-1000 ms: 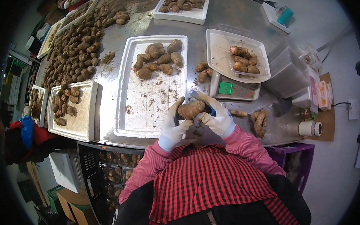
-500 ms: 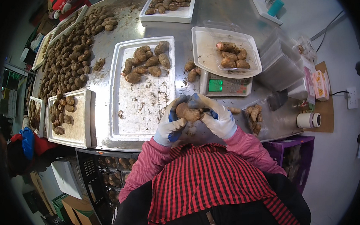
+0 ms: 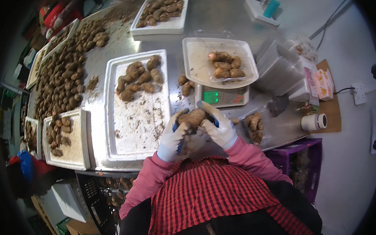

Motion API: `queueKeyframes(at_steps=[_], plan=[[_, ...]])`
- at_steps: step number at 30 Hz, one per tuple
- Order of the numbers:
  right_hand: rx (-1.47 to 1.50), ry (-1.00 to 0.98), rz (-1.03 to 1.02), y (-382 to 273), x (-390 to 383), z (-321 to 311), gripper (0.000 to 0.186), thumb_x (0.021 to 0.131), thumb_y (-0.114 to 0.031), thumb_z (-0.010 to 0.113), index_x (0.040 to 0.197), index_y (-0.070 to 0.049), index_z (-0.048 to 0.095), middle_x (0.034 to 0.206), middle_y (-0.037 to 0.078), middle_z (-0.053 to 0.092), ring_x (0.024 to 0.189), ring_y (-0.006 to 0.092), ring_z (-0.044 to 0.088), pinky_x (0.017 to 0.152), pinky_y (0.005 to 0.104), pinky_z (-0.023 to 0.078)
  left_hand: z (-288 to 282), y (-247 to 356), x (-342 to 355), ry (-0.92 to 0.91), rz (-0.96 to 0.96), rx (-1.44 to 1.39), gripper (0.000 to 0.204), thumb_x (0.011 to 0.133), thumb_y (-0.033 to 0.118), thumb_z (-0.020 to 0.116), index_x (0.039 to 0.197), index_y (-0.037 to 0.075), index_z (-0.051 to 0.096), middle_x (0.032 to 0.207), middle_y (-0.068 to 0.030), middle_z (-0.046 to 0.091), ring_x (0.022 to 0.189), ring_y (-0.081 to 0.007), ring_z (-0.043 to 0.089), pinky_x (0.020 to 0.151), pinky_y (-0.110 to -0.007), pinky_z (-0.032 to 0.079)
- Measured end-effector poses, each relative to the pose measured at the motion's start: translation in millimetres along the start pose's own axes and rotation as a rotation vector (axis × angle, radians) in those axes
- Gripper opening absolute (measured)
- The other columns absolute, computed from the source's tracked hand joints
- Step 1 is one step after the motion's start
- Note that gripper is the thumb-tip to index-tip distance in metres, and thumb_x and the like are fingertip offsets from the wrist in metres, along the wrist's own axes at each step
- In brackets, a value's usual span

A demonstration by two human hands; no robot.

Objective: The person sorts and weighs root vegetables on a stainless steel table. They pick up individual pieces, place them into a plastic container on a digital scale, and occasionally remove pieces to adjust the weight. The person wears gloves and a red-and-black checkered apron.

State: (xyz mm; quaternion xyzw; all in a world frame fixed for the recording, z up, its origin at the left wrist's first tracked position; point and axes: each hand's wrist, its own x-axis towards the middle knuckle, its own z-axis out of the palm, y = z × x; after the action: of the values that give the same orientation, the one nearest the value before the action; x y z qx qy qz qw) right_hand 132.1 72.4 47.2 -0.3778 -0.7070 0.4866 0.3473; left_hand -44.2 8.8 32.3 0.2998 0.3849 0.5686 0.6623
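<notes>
Between my gloved hands is a brown taro root (image 3: 193, 116), close to the table's near edge. My left hand (image 3: 171, 137) grips its left side and my right hand (image 3: 220, 128) its right side; fingers are closed around it on both. Ahead and to the right is a digital scale (image 3: 233, 99) with a green-lit display. On its white pan (image 3: 195, 60) rests a clear plastic punnet (image 3: 248, 68) of several taro roots (image 3: 223, 65). To the left, a white foam tray (image 3: 134, 141) has several taro roots (image 3: 140, 77) at its far end and soil crumbs.
A large taro heap (image 3: 64, 76) covers the table's left side. Another foam tray (image 3: 159, 30) stands at the back, one more (image 3: 78, 149) at near left. At right are stacked clear punnets (image 3: 274, 69), bagged taro (image 3: 254, 127) and a white jar (image 3: 313, 122).
The head view has shifted, so the table appears farther left and slightly lower. The held taro has been turned between my hands, with its larger part now facing up.
</notes>
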Motion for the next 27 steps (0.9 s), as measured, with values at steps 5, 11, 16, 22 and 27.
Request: queueKeyframes(at_steps=[5, 11, 16, 22, 27], plan=[[-0.077, 0.255, -0.035, -2.5, 29.5, -32.2, 0.040, 0.087, -0.004, 0.055, 0.127, -0.002, 0.059, 0.116, 0.015, 0.066, 0.108, 0.0237, 0.062, 0.096, 0.0324, 0.047, 6.5, 4.4, 13.4, -0.191, -0.097, -0.010, 0.058, 0.101, 0.035, 0.049, 0.143, -0.002, 0.037, 0.118, -0.0154, 0.062, 0.100, -0.0220, 0.064, 0.087, -0.033, 0.052], [-0.109, 0.603, 0.024, 13.2, 98.4, -117.4, 0.036, 0.092, -0.016, 0.059, 0.126, -0.004, 0.061, 0.081, 0.004, 0.064, 0.068, 0.0117, 0.058, 0.061, 0.0288, 0.049, -21.3, -2.3, 3.8, 0.052, -0.103, 0.017, 0.057, 0.100, 0.034, 0.054, 0.140, -0.005, 0.041, 0.114, -0.0156, 0.063, 0.096, -0.0222, 0.063, 0.087, -0.034, 0.052], [-1.228, 0.319, 0.076, 28.1, 132.8, -126.6, 0.036, 0.089, -0.031, 0.059, 0.116, -0.008, 0.066, 0.111, 0.018, 0.067, 0.099, 0.0363, 0.063, 0.089, 0.0474, 0.049, -80.6, 4.2, 7.6, 0.475, 0.105, 0.614, 0.040, 0.095, 0.010, 0.058, 0.132, -0.001, 0.053, 0.119, -0.0131, 0.064, 0.104, -0.0182, 0.062, 0.092, -0.029, 0.049], [-0.935, 0.489, -0.579, 2.8, 126.1, -59.0, 0.028, 0.085, -0.011, 0.062, 0.111, -0.003, 0.066, 0.107, 0.019, 0.067, 0.095, 0.0358, 0.065, 0.084, 0.0463, 0.052, -193.2, 52.3, 36.8, 0.884, 0.280, 1.770, 0.065, 0.079, 0.011, 0.068, 0.140, 0.011, 0.046, 0.134, -0.0171, 0.053, 0.121, -0.0325, 0.052, 0.105, -0.052, 0.035], [-0.442, -0.050, -0.563, -7.7, 108.4, 29.6, 0.023, 0.082, -0.003, 0.062, 0.104, -0.001, 0.067, 0.102, 0.019, 0.068, 0.095, 0.0340, 0.065, 0.083, 0.0441, 0.053, -215.2, 57.1, 49.7, 0.641, -0.004, 1.626, 0.063, 0.076, 0.015, 0.073, 0.135, 0.013, 0.051, 0.121, -0.0195, 0.058, 0.109, -0.0377, 0.057, 0.096, -0.048, 0.043]])
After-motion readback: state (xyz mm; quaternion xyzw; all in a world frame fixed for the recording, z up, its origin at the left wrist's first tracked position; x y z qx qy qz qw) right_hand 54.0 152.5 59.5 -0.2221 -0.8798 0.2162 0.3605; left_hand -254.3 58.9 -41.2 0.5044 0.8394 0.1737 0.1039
